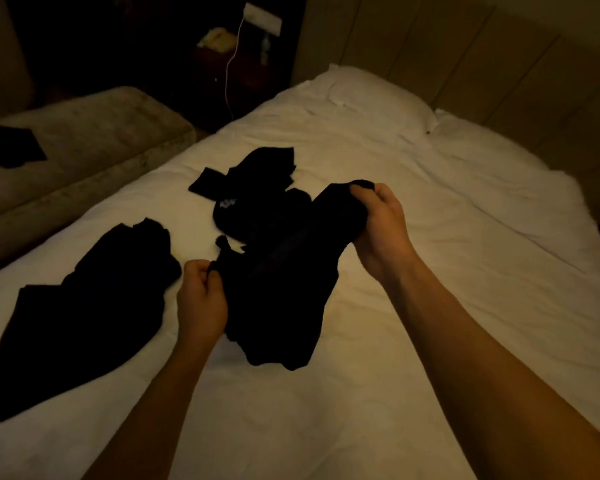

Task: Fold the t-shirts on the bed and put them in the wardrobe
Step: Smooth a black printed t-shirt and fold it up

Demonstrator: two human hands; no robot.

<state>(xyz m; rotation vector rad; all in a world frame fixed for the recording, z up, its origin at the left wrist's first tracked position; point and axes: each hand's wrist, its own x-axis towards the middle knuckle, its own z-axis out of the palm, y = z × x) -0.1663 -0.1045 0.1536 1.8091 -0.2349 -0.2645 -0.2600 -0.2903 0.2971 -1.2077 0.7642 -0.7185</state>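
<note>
T-shirt (278, 292), black, is bunched above the white bed (430, 209); left hand (201, 299) and right hand (378, 223) fingers clench it. Another black shirt (84, 306) lies by the bed's left edge, beside a beige couch (94, 133).

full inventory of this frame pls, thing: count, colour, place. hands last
held t-shirt: 1, black, bunched, lifted over the bed's middle in both hands
loose t-shirt: 1, black, lying spread on the bed's left side
garment pile: count unclear, black, crumpled on the bed beyond the held one
bed: 1, white cover, fills most of the view
pillow: 1, white, at the headboard
sofa: 1, beige, left of the bed
dark item: 1, black, flat on the sofa
cable: 1, white, hanging by the dark nightstand
left hand: grip on the shirt's near edge
right hand: grip on the shirt's far end
</note>
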